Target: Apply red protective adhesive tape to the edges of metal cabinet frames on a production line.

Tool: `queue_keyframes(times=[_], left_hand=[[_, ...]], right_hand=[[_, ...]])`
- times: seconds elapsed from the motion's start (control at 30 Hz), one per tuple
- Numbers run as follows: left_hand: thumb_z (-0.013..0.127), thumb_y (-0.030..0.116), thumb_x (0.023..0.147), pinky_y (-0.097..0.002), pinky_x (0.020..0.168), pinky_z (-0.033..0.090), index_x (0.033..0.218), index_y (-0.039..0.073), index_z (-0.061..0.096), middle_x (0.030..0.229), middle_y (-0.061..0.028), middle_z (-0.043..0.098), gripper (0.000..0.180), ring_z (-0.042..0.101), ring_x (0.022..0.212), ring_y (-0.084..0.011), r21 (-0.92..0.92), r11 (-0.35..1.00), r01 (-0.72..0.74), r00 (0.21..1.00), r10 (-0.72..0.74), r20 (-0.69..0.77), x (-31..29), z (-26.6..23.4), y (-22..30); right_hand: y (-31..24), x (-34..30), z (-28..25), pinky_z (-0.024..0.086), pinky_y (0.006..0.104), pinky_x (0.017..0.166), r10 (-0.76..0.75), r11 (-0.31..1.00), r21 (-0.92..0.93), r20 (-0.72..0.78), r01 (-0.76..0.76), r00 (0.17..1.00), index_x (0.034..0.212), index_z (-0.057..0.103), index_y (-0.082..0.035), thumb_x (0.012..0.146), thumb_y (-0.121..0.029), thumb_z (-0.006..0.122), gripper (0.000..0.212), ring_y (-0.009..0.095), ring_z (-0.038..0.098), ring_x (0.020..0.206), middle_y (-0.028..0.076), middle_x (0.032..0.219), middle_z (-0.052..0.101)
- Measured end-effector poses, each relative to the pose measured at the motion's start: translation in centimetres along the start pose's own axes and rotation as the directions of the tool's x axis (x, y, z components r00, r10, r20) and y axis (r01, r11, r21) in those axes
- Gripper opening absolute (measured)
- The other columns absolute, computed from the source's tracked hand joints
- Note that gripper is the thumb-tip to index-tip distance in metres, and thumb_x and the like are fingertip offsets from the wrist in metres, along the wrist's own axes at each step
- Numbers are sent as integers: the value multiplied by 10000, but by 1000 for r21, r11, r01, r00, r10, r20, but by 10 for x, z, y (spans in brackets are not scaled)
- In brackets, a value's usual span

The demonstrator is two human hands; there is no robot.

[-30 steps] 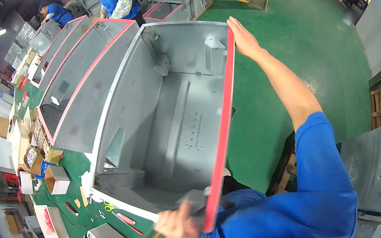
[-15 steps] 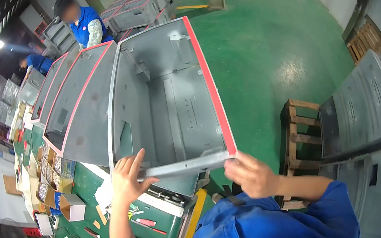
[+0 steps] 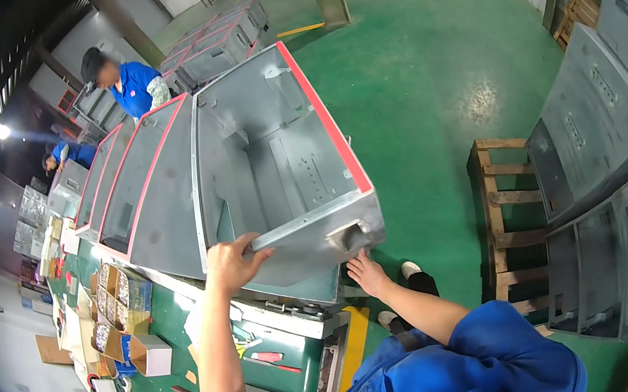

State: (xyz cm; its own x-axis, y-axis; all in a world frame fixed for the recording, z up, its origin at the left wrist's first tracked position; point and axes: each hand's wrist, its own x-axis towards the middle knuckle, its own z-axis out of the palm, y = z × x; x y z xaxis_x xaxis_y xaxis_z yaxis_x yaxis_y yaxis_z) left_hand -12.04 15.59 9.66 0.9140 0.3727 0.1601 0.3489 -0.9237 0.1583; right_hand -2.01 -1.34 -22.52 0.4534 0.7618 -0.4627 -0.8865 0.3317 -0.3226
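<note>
Grey open-topped metal cabinet [image 3: 300,238], red strip on right rim, at the workbench [image 3: 311,365] end; underside hidden. Left hand [image 3: 232,268] grasping its near rim. Right hand [image 3: 367,273] at its lower near edge, fingertips partly obscured, hold indeterminable. Beyond it: co-worker [image 3: 134,89], partly hidden. Right of it: green floor [image 3: 413,102], wooden pallet [image 3: 519,237].

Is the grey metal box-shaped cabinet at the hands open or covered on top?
Open: the grey metal box-shaped cabinet has no cover over its top, and its inner walls show.
</note>
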Motion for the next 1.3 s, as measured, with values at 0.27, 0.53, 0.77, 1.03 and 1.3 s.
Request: queue_keyframes(times=[0.27,0.53,0.77,1.03,1.3], left_hand=[[676,385,673,-372,552,497,1247,-54,345,818,-151,597,795,613,661,-282,-86,993,-79,995,84,61,-25,19,127],[741,394,546,-403,1023,269,1346,20,201,1346,-137,330,1036,277,1262,-313,-184,930,-317,948,318,-28,47,-33,-9],[747,347,554,-402,981,321,1209,89,449,1204,-105,475,765,387,1176,-285,229,817,-529,849,512,133,162,3,-81],[613,198,637,-394,561,486,732,40,583,598,-129,589,187,610,617,-292,6,996,-92,954,86,289,175,42,-13],[510,137,708,-338,399,451,1064,-63,529,515,-96,559,408,588,465,-234,21,912,411,895,-407,183,119,46,72]], right_hand=[[-59,-19,-37,266,469,993,-105,971,217,-6,104,994,1329,242,-138,713,-664,498,849,307,301,1221,134,1350,269],[-187,-19,-25,238,504,992,-103,976,-209,-208,59,973,1336,237,-142,651,-723,475,929,336,255,1231,174,1345,228],[-309,36,4,255,478,980,-194,835,-548,-206,51,959,1308,274,-123,679,-656,478,850,323,287,1206,171,1317,268],[-410,117,53,275,449,966,-240,624,-781,-212,-17,947,1277,316,-102,711,-581,480,759,308,322,1177,168,1284,313],[-442,217,113,295,420,952,-44,360,-933,-38,-19,998,1245,358,-80,743,-505,483,669,293,358,1148,165,1252,358]])
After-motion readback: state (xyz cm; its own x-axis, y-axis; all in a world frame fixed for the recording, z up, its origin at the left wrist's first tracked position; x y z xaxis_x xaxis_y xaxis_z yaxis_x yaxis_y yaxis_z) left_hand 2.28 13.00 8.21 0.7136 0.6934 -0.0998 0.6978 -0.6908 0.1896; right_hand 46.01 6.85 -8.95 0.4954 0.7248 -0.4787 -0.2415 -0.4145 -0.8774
